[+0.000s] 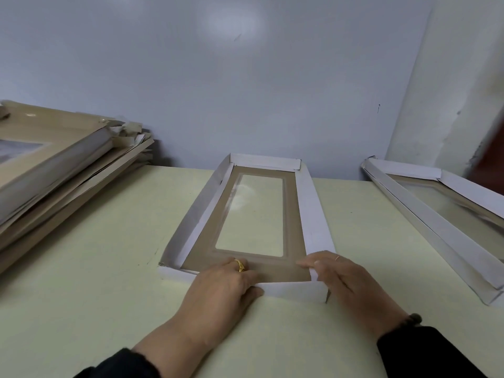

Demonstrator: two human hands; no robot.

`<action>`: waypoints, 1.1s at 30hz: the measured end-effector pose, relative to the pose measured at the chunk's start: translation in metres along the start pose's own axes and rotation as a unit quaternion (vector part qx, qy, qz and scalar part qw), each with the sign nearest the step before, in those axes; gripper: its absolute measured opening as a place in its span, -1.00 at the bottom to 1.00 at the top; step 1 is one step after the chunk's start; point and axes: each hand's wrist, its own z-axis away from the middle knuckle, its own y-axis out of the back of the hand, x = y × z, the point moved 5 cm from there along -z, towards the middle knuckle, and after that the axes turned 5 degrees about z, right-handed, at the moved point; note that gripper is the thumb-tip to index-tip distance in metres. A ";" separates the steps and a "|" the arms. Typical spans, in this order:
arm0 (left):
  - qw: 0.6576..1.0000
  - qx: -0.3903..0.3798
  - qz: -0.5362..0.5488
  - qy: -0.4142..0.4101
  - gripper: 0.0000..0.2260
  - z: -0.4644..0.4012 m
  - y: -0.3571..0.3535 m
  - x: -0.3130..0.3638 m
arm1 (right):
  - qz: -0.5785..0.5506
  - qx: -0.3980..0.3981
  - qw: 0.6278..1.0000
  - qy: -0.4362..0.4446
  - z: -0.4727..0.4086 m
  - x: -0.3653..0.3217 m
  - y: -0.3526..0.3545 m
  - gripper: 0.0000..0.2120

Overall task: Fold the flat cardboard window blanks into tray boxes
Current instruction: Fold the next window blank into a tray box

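Observation:
A cardboard window blank (311,203) lies lengthwise on the pale table, brown inside with a clear film window and white flaps raised on all four sides. My left hand (226,285) lies over the near flap with its fingers reaching inside onto the brown floor and its thumb outside the flap. My right hand (338,276) is at the near right corner, fingers curled over the corner where the right wall meets the near flap.
A tall stack of flat brown blanks (62,165) sits at the left of the pale green table (103,268). A folded tray box (436,214) lies at the right edge. A grey-blue wall stands just behind the table.

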 end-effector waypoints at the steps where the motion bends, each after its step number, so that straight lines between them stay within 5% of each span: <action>1: 1.000 -0.002 -0.002 0.002 -0.79 0.000 0.000 0.000 | -0.008 0.006 1.000 -0.009 0.000 0.003 0.002 -0.70; 6: 0.999 -0.030 -0.005 0.011 -0.80 0.001 -0.002 0.002 | 0.090 -0.062 0.993 0.034 0.001 0.005 -0.005 -0.73; 17: 0.999 -0.034 -0.013 0.018 -0.76 0.002 -0.002 0.003 | 0.263 -0.076 0.957 0.096 0.000 -0.003 -0.004 -0.49; 33: 1.000 -0.020 -0.008 0.010 -0.78 0.002 -0.001 0.006 | 0.207 0.065 0.970 0.113 0.012 -0.021 0.005 -0.72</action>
